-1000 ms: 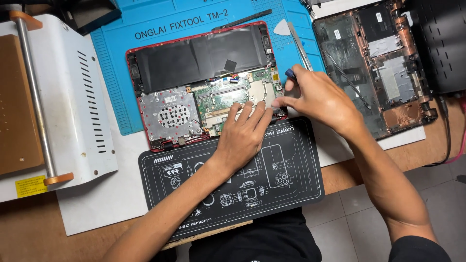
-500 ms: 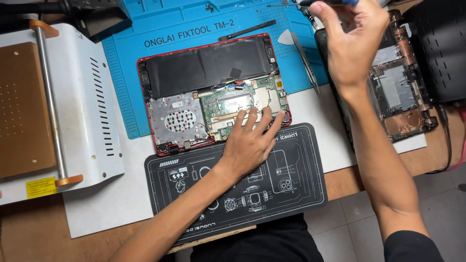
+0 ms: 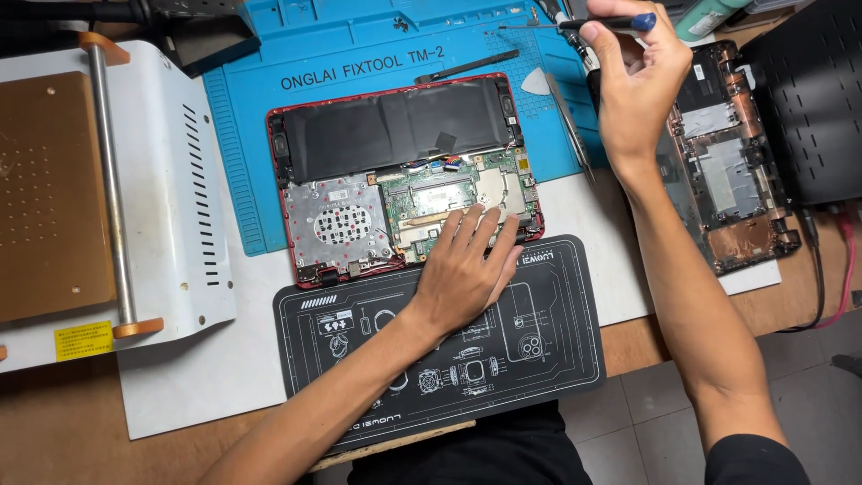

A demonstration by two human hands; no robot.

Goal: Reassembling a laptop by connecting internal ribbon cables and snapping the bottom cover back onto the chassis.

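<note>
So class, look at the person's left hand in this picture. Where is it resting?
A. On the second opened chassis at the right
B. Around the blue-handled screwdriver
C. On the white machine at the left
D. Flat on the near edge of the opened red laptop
D: the left hand lies flat on the opened red laptop, while the right hand holds the blue-handled screwdriver.

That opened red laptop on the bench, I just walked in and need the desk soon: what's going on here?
A person is working on the opened red laptop, which lies back-cover-off on a blue repair mat. The left hand rests flat on its circuit board near the front edge. The right hand is raised above the mat's far right corner, holding a blue-handled screwdriver. A second stripped laptop shell sits to the right.
</note>
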